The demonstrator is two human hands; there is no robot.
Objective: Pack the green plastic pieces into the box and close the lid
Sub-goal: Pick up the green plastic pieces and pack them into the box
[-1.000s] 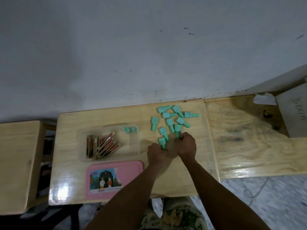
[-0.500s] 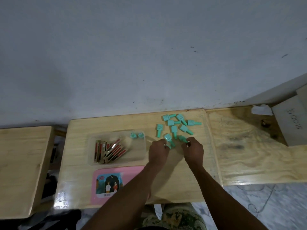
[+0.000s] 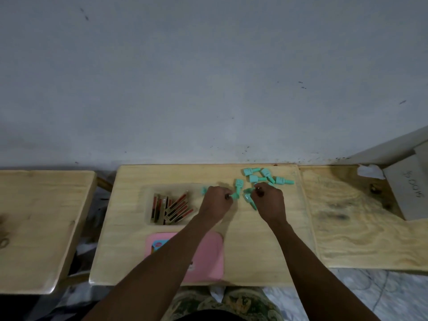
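Several green plastic pieces [image 3: 257,178] lie loose near the far edge of the light wooden table [image 3: 129,239]. My left hand [image 3: 215,203] pinches the stem of one green piece [image 3: 235,195] beside the clear box [image 3: 148,205]. To its right, my right hand [image 3: 269,202] has its fingers closed on other green pieces [image 3: 249,198]. The clear box holds red and black sticks [image 3: 172,208], and a green piece [image 3: 204,190] shows at its far right corner. The pink lid [image 3: 208,256] lies near the table's front edge, partly under my left forearm.
A second wooden table [image 3: 39,228] stands at the left across a gap. A rough plywood board [image 3: 361,218] adjoins on the right, with a grey block [image 3: 410,191] at its far corner. A grey wall rises right behind the tables.
Both hands have moved further up the table into the pile and have each taken hold of green pieces. The camera has tilted up, so the table sits lower in view.
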